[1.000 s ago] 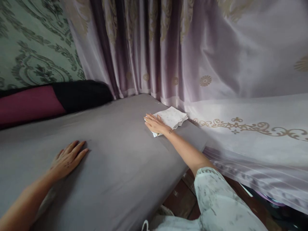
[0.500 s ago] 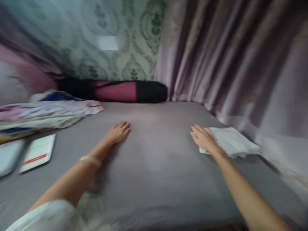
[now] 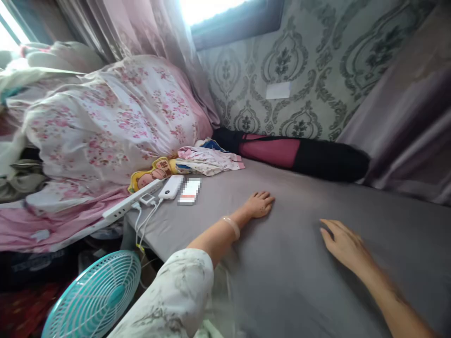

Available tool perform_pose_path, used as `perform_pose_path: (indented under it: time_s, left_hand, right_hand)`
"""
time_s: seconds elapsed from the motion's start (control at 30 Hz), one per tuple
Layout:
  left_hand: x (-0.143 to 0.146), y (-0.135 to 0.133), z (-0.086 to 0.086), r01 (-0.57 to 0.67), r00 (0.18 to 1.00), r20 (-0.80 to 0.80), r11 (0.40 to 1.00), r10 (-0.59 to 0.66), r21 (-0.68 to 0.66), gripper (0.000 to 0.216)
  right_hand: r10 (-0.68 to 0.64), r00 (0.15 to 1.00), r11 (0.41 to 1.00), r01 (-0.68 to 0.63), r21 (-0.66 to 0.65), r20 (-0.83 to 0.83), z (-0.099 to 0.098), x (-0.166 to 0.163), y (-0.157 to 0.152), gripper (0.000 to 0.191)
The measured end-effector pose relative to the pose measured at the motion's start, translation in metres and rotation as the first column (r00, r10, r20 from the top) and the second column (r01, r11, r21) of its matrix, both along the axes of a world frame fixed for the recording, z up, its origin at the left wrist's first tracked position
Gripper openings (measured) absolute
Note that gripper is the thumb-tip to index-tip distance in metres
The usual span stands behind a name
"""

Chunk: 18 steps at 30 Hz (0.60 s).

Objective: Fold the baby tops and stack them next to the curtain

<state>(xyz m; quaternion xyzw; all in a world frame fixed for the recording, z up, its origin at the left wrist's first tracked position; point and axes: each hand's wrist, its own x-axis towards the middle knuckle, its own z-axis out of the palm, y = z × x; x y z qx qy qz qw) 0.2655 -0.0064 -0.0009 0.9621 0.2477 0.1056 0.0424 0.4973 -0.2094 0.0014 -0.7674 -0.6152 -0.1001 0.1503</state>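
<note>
My left hand lies flat on the grey sheeted surface, fingers spread and nothing in them. A pale bangle circles that wrist. My right hand is over the sheet farther right, thumb and fingers apart, holding nothing; whether it touches the cloth I cannot tell. Left of my left hand lies a phone with its screen lit. Beside the phone is a white power bank with a cable plugged in. Folded clothes in pink, white and blue lie behind them.
A black and dark pink long bag rests along the patterned wall. Near the left edge are a white power strip and a yellow cartoon item. A turquoise fan stands below. Floral bedding is piled at the left.
The view has swung left, bringing the fan, power strip and bedding into sight. My right hand has come off the folded white cloth, which is now out of view. My left hand stays on the sheet.
</note>
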Motion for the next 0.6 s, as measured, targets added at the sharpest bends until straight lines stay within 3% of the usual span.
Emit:
perform_pose_path:
  time_s: [0.2, 0.37, 0.6]
  left_hand:
    - [0.0, 0.004, -0.005, 0.001, 1.0, 0.027, 0.999, -0.002, 0.039, 0.048]
    - [0.001, 0.004, -0.006, 0.005, 0.999, 0.043, 1.0, -0.006, 0.019, 0.047]
    - [0.0, 0.019, 0.002, 0.034, 0.999, 0.043, 0.979, -0.026, -0.201, 0.042]
  right_hand:
    - [0.063, 0.997, 0.998, -0.062, 0.025, -0.039, 0.006, -0.061, 0.06, 0.037]
    - [0.08, 0.993, 0.996, -0.077, 0.043, -0.081, -0.001, -0.085, 0.084, 0.033]
    - [0.061, 0.996, 0.997, -0.058, 0.051, -0.063, -0.021, -0.09, 0.089, 0.034]
